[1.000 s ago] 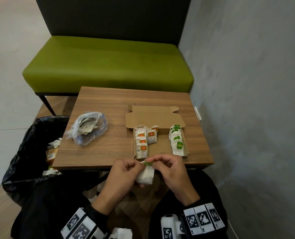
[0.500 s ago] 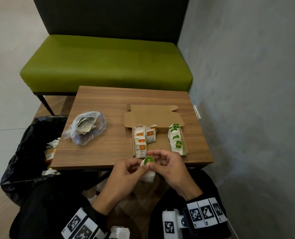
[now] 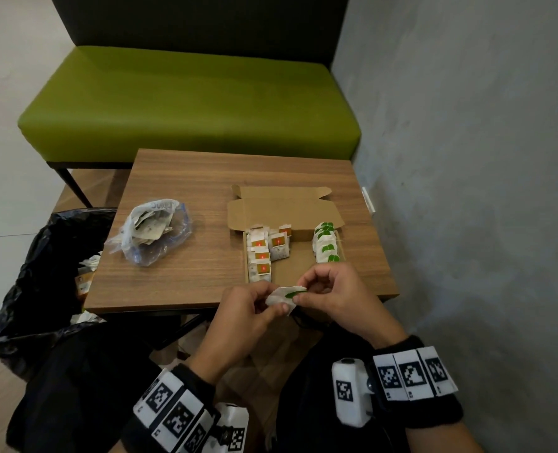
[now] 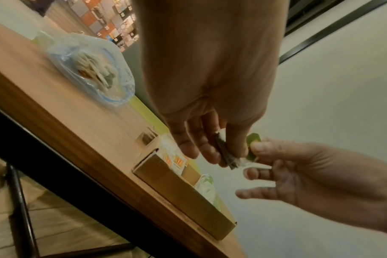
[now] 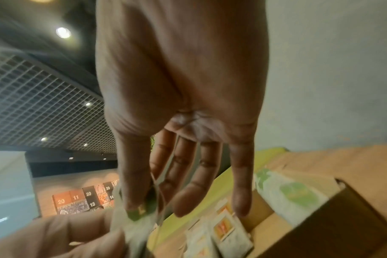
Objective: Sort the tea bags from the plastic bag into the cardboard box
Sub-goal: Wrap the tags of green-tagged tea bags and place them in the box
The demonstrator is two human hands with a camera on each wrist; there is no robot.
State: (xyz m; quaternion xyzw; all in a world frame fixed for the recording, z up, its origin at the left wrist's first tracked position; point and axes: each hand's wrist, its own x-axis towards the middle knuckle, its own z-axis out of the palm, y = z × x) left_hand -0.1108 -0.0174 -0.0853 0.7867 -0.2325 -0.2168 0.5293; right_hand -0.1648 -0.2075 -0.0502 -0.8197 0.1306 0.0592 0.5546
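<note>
A bin bag (image 3: pixel 26 273) stood left of the table (image 3: pixel 189 178). On it lay the plastic bag (image 3: pixel 150 233), then the box (image 3: pixel 284 210), orange-tagged bags (image 3: pixel 260 253) at its left, green-tagged ones (image 3: pixel 327 243) at its right. Over the table's near edge, the left hand (image 3: pixel 248 308) pinched a tea bag (image 3: pixel 282 297) between thumb and fingers; the right hand (image 3: pixel 336 295) pinched its green tag (image 4: pixel 252 148), other fingers loosely apart.

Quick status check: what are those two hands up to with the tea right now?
Left hand pinches the green-tag tea bag; right hand pinches its green tag. Held just short of the cardboard box. Nothing in the way.
</note>
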